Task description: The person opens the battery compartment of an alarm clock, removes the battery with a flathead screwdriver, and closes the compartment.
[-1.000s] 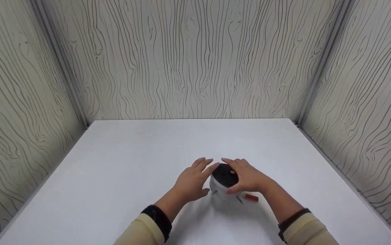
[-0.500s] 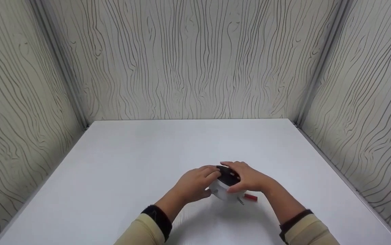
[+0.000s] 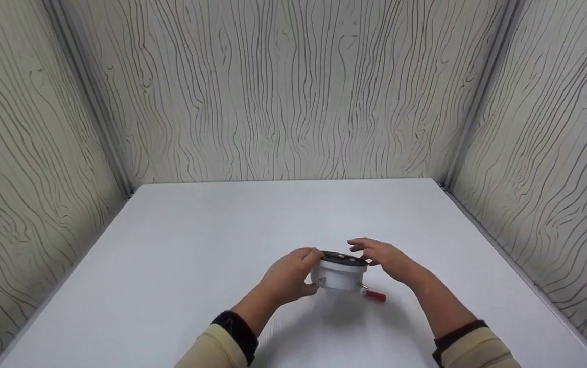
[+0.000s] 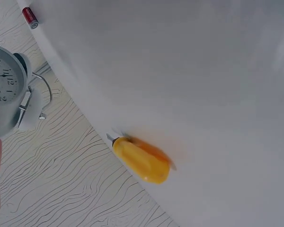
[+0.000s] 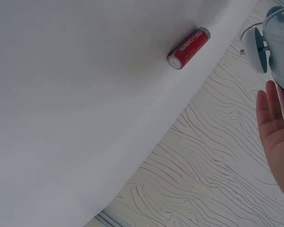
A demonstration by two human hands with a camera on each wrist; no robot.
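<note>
A white twin-bell alarm clock (image 3: 342, 278) with a black back (image 3: 343, 259) is held above the table. My left hand (image 3: 290, 276) grips it by the left side, fingers over the back's edge and thumb below. Its numbered dial (image 4: 7, 80) shows in the left wrist view. My right hand (image 3: 393, 263) is at the clock's right edge with loosely bent fingers, not wrapped round it; in the right wrist view these fingers (image 5: 273, 101) are extended just below the clock. A red battery (image 5: 189, 48) lies on the table below the clock's right side.
A yellow-handled tool (image 4: 142, 161) with a short metal tip, like a stubby screwdriver, lies on the table in the left wrist view. The white table (image 3: 211, 230) is bounded by wood-patterned panels (image 3: 288, 92) at the back and sides.
The left hand has closed onto the clock. The clock has tilted, so its black back is seen almost edge-on. My right hand has loosened and moved to the right.
</note>
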